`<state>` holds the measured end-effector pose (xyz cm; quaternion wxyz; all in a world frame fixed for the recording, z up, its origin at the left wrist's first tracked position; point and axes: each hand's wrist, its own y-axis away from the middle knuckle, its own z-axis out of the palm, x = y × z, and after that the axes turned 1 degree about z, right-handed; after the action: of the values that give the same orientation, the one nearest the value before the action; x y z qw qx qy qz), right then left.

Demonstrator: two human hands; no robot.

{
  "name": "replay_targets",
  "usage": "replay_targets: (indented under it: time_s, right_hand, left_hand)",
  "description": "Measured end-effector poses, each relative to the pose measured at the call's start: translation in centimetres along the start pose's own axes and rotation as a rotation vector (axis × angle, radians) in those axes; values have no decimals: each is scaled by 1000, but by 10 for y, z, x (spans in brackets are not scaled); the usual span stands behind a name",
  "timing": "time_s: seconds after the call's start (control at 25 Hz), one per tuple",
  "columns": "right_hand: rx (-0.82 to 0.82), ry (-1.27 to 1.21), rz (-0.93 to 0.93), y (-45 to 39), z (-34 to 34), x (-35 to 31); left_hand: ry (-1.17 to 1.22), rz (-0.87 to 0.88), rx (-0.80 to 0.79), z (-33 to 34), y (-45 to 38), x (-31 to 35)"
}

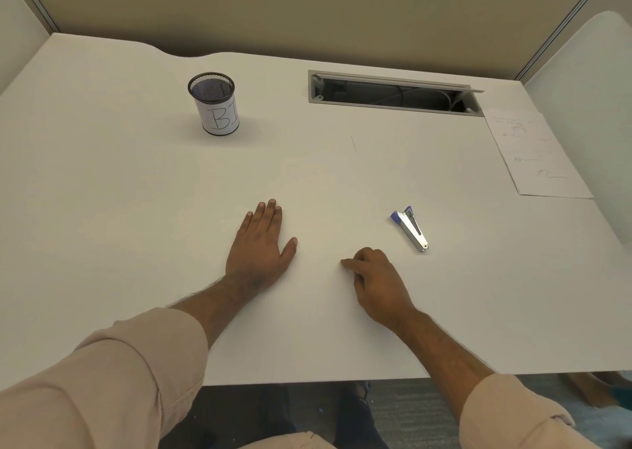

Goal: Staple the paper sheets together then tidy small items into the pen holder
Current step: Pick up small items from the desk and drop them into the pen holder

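Resting left hand (261, 243) flat, stapler (410, 227) nearby

a white counter (136, 209) carries a mesh pen holder (213, 104) standing upright at the back left, a paper label around it. a stapler (410, 227) lies on its side right of centre. paper sheets (533, 154) lie flat at the far right edge. an open cable slot (393, 94) is set into the back. the left grip (261, 243) rests flat on the counter, and the right grip (376, 277) rests curled just beside it.
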<state>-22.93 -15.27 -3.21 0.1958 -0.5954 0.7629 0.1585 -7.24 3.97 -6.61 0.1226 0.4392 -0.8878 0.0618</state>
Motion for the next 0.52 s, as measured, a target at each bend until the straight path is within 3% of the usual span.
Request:
replay_targets:
  time_s: [0.24,0.36,0.52]
  right_hand:
    - [2,-147,143,-1,-6,5]
    - [-61,-107,135,-4,-4,0]
    - [1,-58,121,-10,4,-12]
  left_hand:
    - [-5,-5,0,-1,1,1]
    - [-7,-5,-7,0,1,1]
    - [-11,-3,-7,-1,0,1]
